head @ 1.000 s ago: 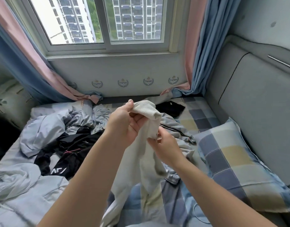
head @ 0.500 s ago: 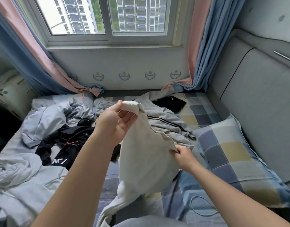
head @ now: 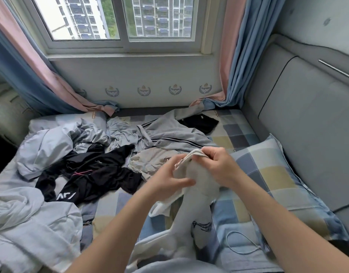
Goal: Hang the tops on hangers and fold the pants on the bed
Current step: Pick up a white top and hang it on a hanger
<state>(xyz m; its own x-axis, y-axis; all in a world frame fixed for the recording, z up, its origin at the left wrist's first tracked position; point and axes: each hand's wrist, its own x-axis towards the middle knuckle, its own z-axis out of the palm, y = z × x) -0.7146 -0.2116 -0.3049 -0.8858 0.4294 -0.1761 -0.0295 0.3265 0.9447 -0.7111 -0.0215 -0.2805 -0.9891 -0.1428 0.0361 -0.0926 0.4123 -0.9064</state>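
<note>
Hands brought together and lowered since the earlier frame: the left hand [head: 169, 180] was raised and well apart from the right hand [head: 219, 166] with the cloth spread between them; now both are close over the bed [head: 118, 205] and the cream garment [head: 197, 196] is bunched. The ribbed edge [head: 193, 153] is pinched by the right hand's curled fingers [head: 210, 152]. The left hand's fingers are curled on the fabric just beside it. The rest of the garment is hung down to the checked sheet, where a dark print is seen low on it. Top or pants cannot be told.

Behind the hands a grey striped jacket [head: 169, 136] is spread, with a small black folded garment [head: 199, 123] touching its far side. A black garment with white lettering [head: 99, 172] is crumpled to the left, near a pale blue quilt [head: 32, 223] heaped along the left edge. A checked pillow [head: 274, 174] is laid against the grey padded headboard [head: 307, 119] on the right. A white cable [head: 240, 251] is looped in front of the pillow. A window [head: 122, 18] is set in the far wall, flanked by pink-and-blue curtains [head: 234, 56] whose ends are trailed onto the bed.
</note>
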